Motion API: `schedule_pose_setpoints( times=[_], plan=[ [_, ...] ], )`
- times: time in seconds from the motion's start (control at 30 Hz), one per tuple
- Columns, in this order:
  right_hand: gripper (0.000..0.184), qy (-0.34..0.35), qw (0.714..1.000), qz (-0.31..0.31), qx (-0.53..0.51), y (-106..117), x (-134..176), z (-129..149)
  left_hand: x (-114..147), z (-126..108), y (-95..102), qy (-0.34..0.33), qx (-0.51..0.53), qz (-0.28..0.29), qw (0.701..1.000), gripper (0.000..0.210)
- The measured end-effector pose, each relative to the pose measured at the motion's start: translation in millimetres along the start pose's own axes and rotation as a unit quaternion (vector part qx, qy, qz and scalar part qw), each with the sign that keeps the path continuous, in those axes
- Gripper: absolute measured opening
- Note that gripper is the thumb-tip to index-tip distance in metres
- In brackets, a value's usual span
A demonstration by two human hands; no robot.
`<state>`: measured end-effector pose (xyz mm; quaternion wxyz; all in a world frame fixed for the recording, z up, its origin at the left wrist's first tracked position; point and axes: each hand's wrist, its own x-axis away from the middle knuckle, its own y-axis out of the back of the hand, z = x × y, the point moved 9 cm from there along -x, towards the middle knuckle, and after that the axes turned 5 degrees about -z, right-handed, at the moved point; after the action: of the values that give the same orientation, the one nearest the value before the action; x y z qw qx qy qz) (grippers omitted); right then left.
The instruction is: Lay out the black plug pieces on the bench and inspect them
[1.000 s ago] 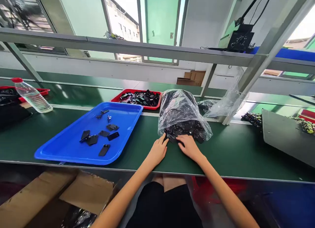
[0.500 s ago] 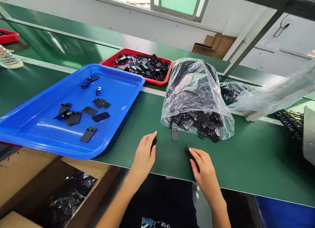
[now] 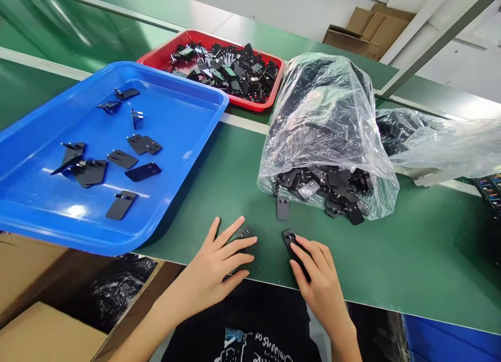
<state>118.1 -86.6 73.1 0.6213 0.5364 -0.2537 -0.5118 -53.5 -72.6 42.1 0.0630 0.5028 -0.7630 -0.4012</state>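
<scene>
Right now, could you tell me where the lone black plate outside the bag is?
The lone black plate lies on the green table, just before the plastic bag mouth.

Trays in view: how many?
2. The blue tray sits left on the green bench, with a few black parts scattered in it. The red tray is behind it, piled with black parts. Others may lie out of frame.

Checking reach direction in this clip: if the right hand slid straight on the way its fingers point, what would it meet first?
The right hand lies on a black part, fingers pointing up-left. Straight on, it would probably first meet the loose part lying just outside the bag, though the line is only roughly judged.
</scene>
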Motion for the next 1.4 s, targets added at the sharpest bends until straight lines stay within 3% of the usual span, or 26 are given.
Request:
schedule_pose_setpoints(
  times=[0.07,0.2,0.3,0.4,0.5,0.6,0.73,0.97,1.07,1.17,1.3,1.4],
  plan=[
    [0.036,0.002,1.000,0.007,0.005,-3.8,-2.0,6.4,4.1,2.8,8.0,0.008,-0.002,-0.025,1.000,0.017],
    [0.034,0.003,1.000,0.020,-0.014,-21.3,-16.2,30.0,3.3,19.0,13.1,0.110,-0.066,-0.104,0.986,0.042],
    [0.032,0.000,0.999,0.034,-0.039,-35.8,-26.7,51.1,0.0,29.4,4.9,0.141,-0.112,-0.074,0.981,0.052],
    [0.034,-0.001,0.996,0.051,-0.074,-43.1,-31.4,63.1,0.8,41.4,7.9,0.134,-0.088,-0.049,0.986,0.051],
    [0.034,-0.003,0.993,0.040,-0.107,-37.8,-36.9,55.1,3.5,53.1,18.5,0.129,-0.093,-0.048,0.986,0.066],
    [0.037,-0.015,1.000,0.012,-0.013,-27.8,-45.4,29.1,0.4,54.7,20.0,0.107,-0.104,-0.044,0.988,0.077],
    [0.042,0.003,0.995,0.029,0.097,-26.7,-45.1,16.6,-8.7,47.9,13.5,0.062,-0.104,-0.043,0.992,0.070],
    [0.038,0.045,0.996,0.079,-0.013,-42.3,-23.5,69.6,-9.7,51.4,9.8,0.030,-0.077,-0.048,0.995,0.066],
    [0.036,0.042,0.996,0.073,-0.039,-40.8,-26.7,76.2,-8.8,55.2,9.5,0.032,-0.075,-0.051,0.995,0.060],
    [0.032,0.021,0.998,0.041,-0.034,-21.6,-32.7,49.2,-9.6,53.1,12.4,0.013,-0.088,-0.060,0.994,0.065],
    [0.031,-0.067,0.989,-0.055,0.121,26.1,-36.8,-35.4,-12.0,40.1,18.5,-0.007,-0.140,-0.079,0.987,0.073],
    [0.037,-0.094,0.976,-0.042,0.194,37.4,-37.9,-79.6,-13.7,27.6,18.1,-0.002,-0.182,-0.090,0.979,0.075]
  ],
)
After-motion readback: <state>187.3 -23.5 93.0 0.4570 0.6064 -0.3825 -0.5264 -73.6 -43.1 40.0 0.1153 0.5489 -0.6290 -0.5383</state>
